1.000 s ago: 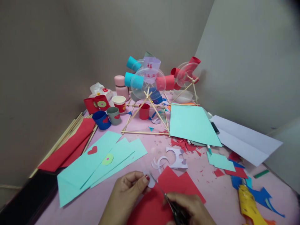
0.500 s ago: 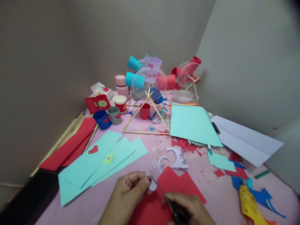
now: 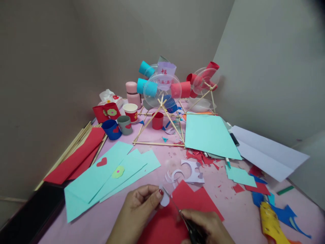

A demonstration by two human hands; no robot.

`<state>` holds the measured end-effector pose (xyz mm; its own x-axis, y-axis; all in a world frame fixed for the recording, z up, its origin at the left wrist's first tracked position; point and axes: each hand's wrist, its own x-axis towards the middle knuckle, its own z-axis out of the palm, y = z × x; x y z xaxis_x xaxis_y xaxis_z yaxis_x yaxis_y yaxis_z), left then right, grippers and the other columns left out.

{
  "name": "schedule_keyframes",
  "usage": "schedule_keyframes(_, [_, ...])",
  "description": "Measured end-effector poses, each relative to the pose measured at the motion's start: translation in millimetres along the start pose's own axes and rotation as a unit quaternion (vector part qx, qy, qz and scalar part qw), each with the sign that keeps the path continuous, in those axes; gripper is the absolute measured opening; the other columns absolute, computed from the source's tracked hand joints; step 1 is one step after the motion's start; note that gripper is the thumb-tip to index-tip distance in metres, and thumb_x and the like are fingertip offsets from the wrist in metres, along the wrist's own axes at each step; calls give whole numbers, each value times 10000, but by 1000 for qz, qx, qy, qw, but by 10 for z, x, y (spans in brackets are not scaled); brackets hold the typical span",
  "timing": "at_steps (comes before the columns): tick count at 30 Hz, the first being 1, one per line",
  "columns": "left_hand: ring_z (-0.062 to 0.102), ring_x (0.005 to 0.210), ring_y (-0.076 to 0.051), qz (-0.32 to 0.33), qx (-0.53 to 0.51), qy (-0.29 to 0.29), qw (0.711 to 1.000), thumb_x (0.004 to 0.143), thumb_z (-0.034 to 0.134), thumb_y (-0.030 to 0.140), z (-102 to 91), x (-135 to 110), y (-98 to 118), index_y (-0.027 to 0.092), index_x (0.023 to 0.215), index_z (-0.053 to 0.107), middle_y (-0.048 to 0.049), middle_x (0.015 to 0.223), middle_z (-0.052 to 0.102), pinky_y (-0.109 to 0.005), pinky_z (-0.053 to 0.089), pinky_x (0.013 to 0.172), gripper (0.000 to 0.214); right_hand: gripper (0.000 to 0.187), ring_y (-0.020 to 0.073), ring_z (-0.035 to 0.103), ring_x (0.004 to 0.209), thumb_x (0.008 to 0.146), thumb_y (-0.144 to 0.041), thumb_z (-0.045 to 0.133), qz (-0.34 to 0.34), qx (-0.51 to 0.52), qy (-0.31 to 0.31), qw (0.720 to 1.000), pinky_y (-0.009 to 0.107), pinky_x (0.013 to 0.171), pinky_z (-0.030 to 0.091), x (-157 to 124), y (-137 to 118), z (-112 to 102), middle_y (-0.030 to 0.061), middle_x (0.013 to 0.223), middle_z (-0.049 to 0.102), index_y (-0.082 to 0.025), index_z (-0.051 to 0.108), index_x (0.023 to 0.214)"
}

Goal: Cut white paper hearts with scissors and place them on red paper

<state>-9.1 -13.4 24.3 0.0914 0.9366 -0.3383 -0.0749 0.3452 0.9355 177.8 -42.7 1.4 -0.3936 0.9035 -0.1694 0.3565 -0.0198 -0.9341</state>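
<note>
Between thumb and fingers, my left hand (image 3: 141,208) pinches a small pale lilac paper piece (image 3: 165,199) with a rounded lower end. My right hand (image 3: 207,223) is closed around the dark handles of a pair of scissors (image 3: 193,234), whose thin blades point up and left to the edge of that piece. Whether the blades are parted is hard to make out. Beneath both hands lies red paper (image 3: 162,225), with another red sheet (image 3: 195,200) just beyond. Lilac paper offcuts (image 3: 193,171) with curved cut-outs rest a little farther off.
A stick-framed wheel (image 3: 162,91) carrying paper cups stands at the centre, a second wheel (image 3: 205,81) behind it. Turquoise sheets (image 3: 137,176) lie left, near a blue cup (image 3: 111,129) and grey cup (image 3: 125,124). At right are a turquoise sheet (image 3: 210,135) and a yellow glue gun (image 3: 270,220).
The scissors and my right hand have barely shifted. The lilac piece stays in my left fingers, in almost the same place. The whole view has moved very slightly.
</note>
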Motion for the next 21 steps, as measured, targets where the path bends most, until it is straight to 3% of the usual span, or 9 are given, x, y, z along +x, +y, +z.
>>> schedule_keyframes(5, [497,553,-103,2,-2,-34,999,718,659,330,-13,-5,-37,176,594,678,30,553,618,-177,384,559,198,402,86,308,481,623,-430,713,-18,-6,-37,999,172,423,277,25,91,-13,-48,565,394,-134,646,887])
schedule_keyframes(15, [506,550,-111,-6,-20,-23,1000,700,669,342,25,-31,32,177,585,677,28,539,621,-186,393,557,201,426,91,291,461,670,-526,605,-9,-28,-9,1000,179,405,288,1,0,-15,-46,519,372,-131,647,824])
schedule_keyframes(21, [500,547,-119,13,-4,-40,999,721,644,342,34,-45,46,173,580,663,21,539,607,-202,393,557,221,425,92,308,468,644,-503,642,-8,-21,-17,1000,180,415,297,15,20,-18,-37,540,409,-127,649,843])
